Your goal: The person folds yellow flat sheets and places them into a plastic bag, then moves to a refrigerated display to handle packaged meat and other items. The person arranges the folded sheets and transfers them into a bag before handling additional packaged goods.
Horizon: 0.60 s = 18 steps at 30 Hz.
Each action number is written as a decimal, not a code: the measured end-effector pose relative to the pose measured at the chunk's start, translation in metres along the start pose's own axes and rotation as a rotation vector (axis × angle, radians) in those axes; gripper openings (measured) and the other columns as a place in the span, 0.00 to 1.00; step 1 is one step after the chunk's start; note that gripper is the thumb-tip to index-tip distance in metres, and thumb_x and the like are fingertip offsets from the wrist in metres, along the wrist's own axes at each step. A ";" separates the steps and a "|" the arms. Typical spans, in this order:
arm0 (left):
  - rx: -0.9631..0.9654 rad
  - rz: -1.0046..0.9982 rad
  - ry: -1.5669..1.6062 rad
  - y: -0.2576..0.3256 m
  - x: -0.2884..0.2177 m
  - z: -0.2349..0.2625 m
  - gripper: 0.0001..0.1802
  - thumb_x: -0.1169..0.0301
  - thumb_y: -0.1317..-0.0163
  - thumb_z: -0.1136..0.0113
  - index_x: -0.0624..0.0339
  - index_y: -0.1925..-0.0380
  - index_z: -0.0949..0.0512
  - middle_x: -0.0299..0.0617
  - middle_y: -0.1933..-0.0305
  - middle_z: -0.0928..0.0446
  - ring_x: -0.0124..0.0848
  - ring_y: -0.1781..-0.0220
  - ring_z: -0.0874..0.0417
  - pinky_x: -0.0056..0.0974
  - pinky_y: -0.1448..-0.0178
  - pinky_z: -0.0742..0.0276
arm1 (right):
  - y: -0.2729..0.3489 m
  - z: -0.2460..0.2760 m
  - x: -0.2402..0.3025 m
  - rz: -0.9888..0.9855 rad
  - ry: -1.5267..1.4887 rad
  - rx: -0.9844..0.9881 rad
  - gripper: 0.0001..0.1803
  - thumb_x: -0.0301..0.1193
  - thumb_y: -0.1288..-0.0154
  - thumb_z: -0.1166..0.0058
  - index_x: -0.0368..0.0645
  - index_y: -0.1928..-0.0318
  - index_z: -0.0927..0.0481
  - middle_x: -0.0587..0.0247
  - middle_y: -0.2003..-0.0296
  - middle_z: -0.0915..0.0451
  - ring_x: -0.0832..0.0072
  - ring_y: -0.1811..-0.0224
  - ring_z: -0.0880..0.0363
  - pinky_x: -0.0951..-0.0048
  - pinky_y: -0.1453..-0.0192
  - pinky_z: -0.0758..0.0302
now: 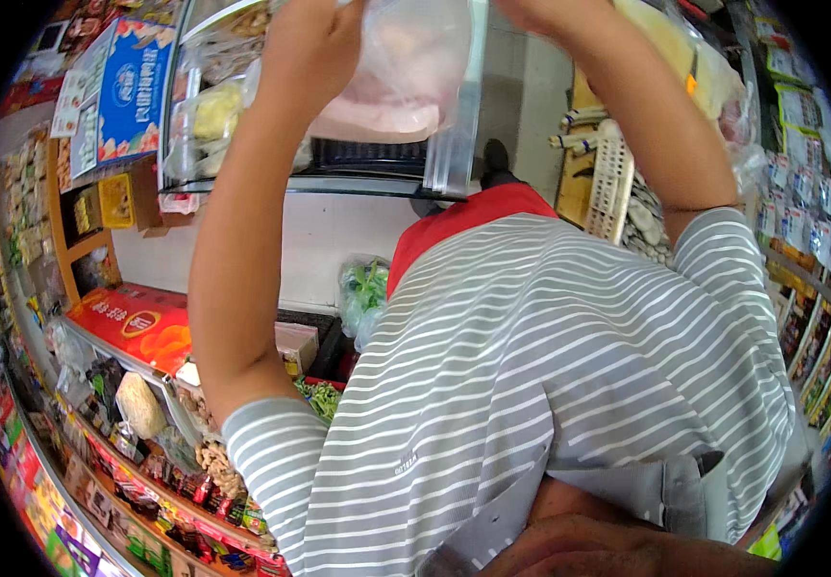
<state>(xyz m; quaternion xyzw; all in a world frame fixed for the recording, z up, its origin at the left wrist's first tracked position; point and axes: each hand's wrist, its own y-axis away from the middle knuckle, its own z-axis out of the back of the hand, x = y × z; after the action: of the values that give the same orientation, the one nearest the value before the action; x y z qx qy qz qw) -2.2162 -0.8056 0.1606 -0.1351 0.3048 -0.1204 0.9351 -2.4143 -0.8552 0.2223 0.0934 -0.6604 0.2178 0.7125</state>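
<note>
At the top edge, my left hand [317, 40] is curled beside a clear plastic bag [413, 38] and appears to grip its edge; the fingertips are partly cut off. Under the plastic lies a slab of pale pink raw meat [377, 120] above a glass display case [454, 144]. To the right of the bag is my right hand [538, 13], mostly outside the picture, with its fingers hidden. A black slatted tray [369, 155] shows below the meat.
Bagged yellowish food [215, 113] sits in the case's left part. On the right, a white perforated basket [609, 183] rests by a wooden board [574, 188]. A bag of green vegetables [365, 288] stands below the case. Packed shelves [809, 202] line both sides.
</note>
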 end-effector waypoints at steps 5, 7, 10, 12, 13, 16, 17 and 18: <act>-0.226 0.210 0.044 0.075 0.029 0.033 0.20 0.57 0.24 0.50 0.63 0.63 0.19 0.49 0.71 0.19 0.41 0.69 0.19 0.43 0.62 0.27 | 0.038 -0.092 -0.061 0.286 0.427 0.210 0.47 0.54 0.55 0.27 0.42 0.37 0.28 0.43 0.39 0.26 0.53 0.38 0.25 0.59 0.37 0.27; -0.250 0.235 0.107 0.089 0.034 0.037 0.20 0.57 0.24 0.50 0.62 0.61 0.18 0.47 0.72 0.19 0.38 0.70 0.19 0.42 0.63 0.26 | 0.038 -0.131 -0.099 0.355 0.512 0.113 0.46 0.49 0.55 0.26 0.44 0.36 0.28 0.48 0.46 0.21 0.54 0.46 0.19 0.60 0.42 0.24; -0.323 0.248 0.142 0.102 0.052 0.039 0.18 0.58 0.24 0.49 0.62 0.59 0.18 0.50 0.71 0.19 0.42 0.69 0.18 0.43 0.63 0.26 | 0.030 -0.162 -0.107 0.280 0.523 0.113 0.37 0.44 0.56 0.28 0.48 0.43 0.22 0.54 0.53 0.16 0.56 0.52 0.16 0.60 0.49 0.20; -0.278 0.299 0.012 0.113 0.061 0.039 0.14 0.63 0.28 0.48 0.62 0.55 0.19 0.56 0.67 0.18 0.53 0.64 0.18 0.48 0.59 0.24 | 0.017 -0.175 -0.125 0.258 0.520 0.054 0.32 0.38 0.56 0.30 0.50 0.46 0.21 0.58 0.56 0.15 0.57 0.54 0.15 0.61 0.50 0.20; -0.247 0.321 -0.051 0.119 0.064 0.038 0.13 0.66 0.30 0.48 0.61 0.53 0.20 0.58 0.64 0.17 0.59 0.61 0.17 0.51 0.57 0.23 | 0.000 -0.176 -0.143 0.231 0.522 -0.004 0.30 0.35 0.55 0.31 0.50 0.47 0.20 0.61 0.57 0.14 0.58 0.54 0.15 0.62 0.49 0.20; -0.222 0.314 -0.038 0.118 0.084 0.016 0.14 0.67 0.31 0.49 0.60 0.52 0.20 0.59 0.62 0.17 0.62 0.58 0.18 0.54 0.55 0.23 | -0.047 -0.147 -0.182 0.150 0.585 -0.064 0.20 0.27 0.53 0.37 0.48 0.55 0.15 0.61 0.61 0.13 0.61 0.58 0.14 0.64 0.53 0.19; -0.189 0.446 0.001 0.122 0.092 0.014 0.15 0.68 0.31 0.50 0.59 0.50 0.20 0.60 0.61 0.17 0.60 0.55 0.18 0.53 0.51 0.23 | -0.057 -0.134 -0.193 0.078 0.573 -0.063 0.16 0.30 0.51 0.38 0.49 0.58 0.15 0.60 0.61 0.13 0.59 0.57 0.14 0.61 0.53 0.19; -0.229 0.389 -0.002 0.127 0.098 0.008 0.14 0.69 0.32 0.50 0.61 0.53 0.20 0.60 0.62 0.18 0.58 0.57 0.18 0.51 0.53 0.23 | -0.066 -0.120 -0.201 0.012 0.562 -0.066 0.13 0.33 0.50 0.40 0.51 0.61 0.14 0.59 0.61 0.13 0.56 0.57 0.15 0.57 0.53 0.20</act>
<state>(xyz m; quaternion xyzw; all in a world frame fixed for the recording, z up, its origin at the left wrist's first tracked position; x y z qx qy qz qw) -2.1162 -0.7159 0.0728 -0.1794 0.3357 0.0979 0.9195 -2.2841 -0.9008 0.0215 0.0022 -0.4442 0.2175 0.8691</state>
